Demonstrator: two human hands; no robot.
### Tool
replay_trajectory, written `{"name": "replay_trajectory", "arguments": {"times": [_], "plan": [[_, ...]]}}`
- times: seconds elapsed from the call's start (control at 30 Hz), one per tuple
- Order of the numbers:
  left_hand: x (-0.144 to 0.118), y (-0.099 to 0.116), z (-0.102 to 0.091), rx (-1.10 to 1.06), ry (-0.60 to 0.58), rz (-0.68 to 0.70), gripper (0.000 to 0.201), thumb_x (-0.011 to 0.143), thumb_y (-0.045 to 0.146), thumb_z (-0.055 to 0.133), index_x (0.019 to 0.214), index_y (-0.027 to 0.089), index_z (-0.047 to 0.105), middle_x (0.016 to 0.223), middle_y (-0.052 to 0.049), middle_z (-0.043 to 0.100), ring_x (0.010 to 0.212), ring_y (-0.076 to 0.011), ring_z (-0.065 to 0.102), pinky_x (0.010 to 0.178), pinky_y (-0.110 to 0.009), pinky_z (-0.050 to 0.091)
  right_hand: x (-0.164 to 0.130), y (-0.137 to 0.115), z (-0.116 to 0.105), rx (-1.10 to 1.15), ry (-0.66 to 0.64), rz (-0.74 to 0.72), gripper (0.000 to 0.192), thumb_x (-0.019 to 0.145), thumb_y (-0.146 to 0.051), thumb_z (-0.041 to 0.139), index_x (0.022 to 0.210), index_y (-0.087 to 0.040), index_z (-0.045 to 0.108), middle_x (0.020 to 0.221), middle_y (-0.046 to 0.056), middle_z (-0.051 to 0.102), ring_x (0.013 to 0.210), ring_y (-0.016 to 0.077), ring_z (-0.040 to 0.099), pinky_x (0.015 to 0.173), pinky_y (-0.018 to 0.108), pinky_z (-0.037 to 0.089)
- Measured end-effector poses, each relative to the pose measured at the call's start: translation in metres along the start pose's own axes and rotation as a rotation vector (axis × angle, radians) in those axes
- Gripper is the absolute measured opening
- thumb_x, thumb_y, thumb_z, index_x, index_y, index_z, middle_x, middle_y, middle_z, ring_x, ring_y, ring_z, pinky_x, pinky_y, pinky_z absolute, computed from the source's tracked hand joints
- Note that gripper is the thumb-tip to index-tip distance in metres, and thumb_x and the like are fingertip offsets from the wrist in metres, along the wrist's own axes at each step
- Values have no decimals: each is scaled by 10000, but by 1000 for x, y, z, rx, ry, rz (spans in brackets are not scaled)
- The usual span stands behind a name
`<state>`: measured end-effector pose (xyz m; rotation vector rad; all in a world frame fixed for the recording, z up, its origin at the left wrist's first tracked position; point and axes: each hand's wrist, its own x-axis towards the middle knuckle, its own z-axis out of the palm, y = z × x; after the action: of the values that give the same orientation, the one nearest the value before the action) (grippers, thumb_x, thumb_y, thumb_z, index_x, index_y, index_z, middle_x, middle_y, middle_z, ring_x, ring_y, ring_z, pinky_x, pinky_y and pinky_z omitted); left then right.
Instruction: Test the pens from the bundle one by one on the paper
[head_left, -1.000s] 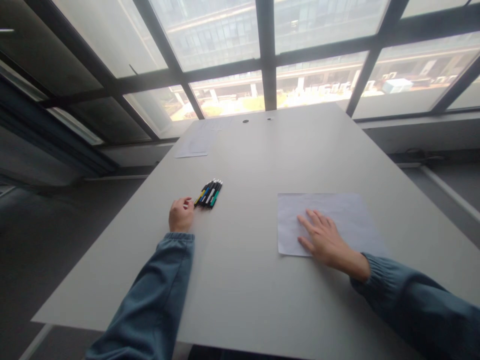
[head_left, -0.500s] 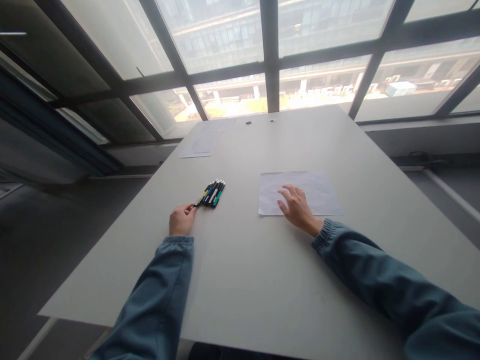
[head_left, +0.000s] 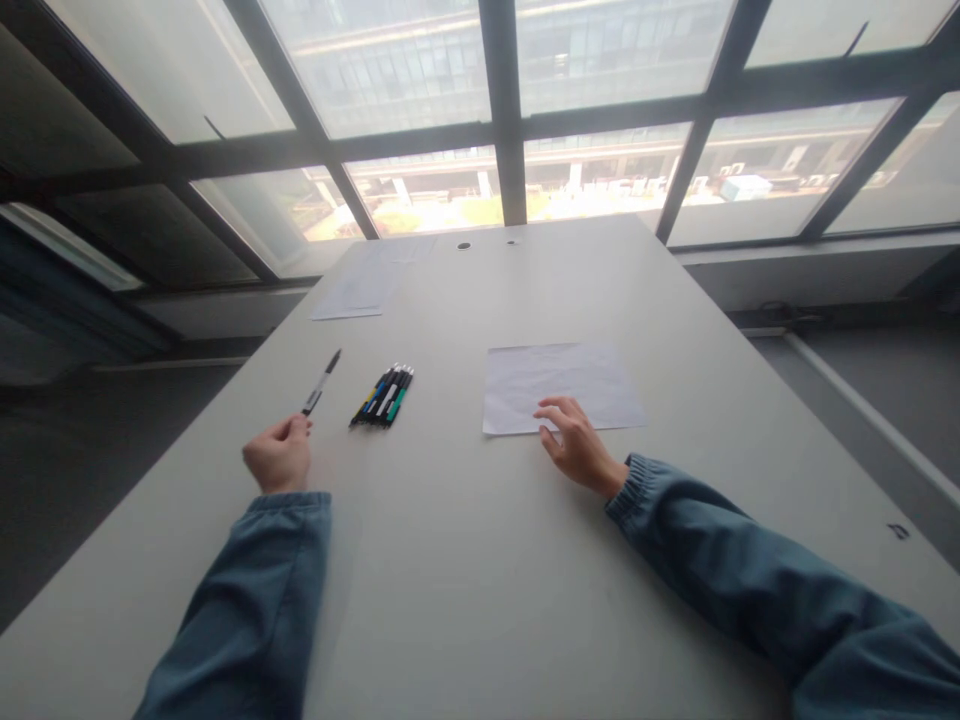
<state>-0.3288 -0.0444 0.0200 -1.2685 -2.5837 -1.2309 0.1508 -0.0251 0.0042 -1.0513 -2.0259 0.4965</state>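
Your left hand (head_left: 278, 457) grips one pen (head_left: 321, 383); its near end is hidden. Pens in the bunch (head_left: 382, 396) are too small to count. Your open right hand (head_left: 574, 443) touches one paper (head_left: 559, 385)

- No writing, label, brand, number or sign can be read anywhere in the view
- The sheet of paper (head_left: 562, 385) near the right hand shows no legible marks
- The far sheets (head_left: 360, 290) at the back of the bench show only faint lines, too small to read
- The pens (head_left: 382, 395) carry no readable print
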Motion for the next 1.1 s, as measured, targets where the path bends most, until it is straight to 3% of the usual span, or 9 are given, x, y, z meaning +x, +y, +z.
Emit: {"name": "replay_trajectory", "arguments": {"times": [0.13,0.33,0.4,0.5,0.6,0.73,0.87,1.0,1.1], "plan": [[-31,54,15,-450,88,-75,409,829,511,623,967,144,739,877,-104,728,743,-220,675,676,-370,587,4,-6,6,137,55,-40,225,940,-166,534,1087,-215,698,1123,113,664,1106,257,593,996,457,510],[-138,171,62,-855,-443,-70,385,762,520,751,891,158,769,763,-65,683,626,-134,589,540,-264,464,10,-17,14,430,49,88,302,1000,-335,505,1241,-227,652,1076,83,690,898,188,640,758,327,543],[-174,198,76,-862,-608,-9,368,816,532,719,853,171,780,735,-64,681,616,-138,577,547,-277,457,10,-16,14,523,87,171,359,1007,-392,497,1303,-220,602,1104,86,695,876,180,646,720,310,536],[-212,222,95,-816,-711,100,348,862,525,692,863,193,796,718,-51,692,646,-167,609,579,-299,475,9,-10,11,609,189,283,372,997,-464,506,1249,-206,598,1053,85,701,828,181,651,680,300,532],[-226,233,109,-787,-770,251,327,898,514,660,879,222,806,786,-57,730,740,-198,664,644,-312,509,8,-2,5,604,274,357,322,974,-503,532,1054,-208,635,981,74,691,836,196,652,674,299,538],[-212,231,120,-689,-779,434,397,923,539,619,747,224,784,738,-61,703,688,-181,633,641,-308,486,10,8,0,609,272,388,313,975,-503,528,988,-204,622,875,50,665,751,185,639,656,304,534],[-191,221,123,-813,-748,277,363,904,543,651,943,196,748,706,-35,675,613,-144,602,594,-270,486,8,26,-15,494,208,357,255,995,-426,509,1024,-205,634,805,27,638,649,167,584,600,291,481],[-181,214,124,-981,-705,207,497,837,467,764,1226,185,638,790,-21,723,630,-120,623,630,-248,533,-3,42,-38,158,91,137,203,997,-297,530,1048,-210,706,907,58,647,837,200,601,772,316,472],[-179,211,124,-973,-683,215,422,800,438,804,1098,157,701,771,-31,735,639,-126,653,646,-255,561,-9,49,-50,30,30,110,220,1007,-260,527,1104,-224,721,937,61,638,859,201,603,786,311,460]]}}
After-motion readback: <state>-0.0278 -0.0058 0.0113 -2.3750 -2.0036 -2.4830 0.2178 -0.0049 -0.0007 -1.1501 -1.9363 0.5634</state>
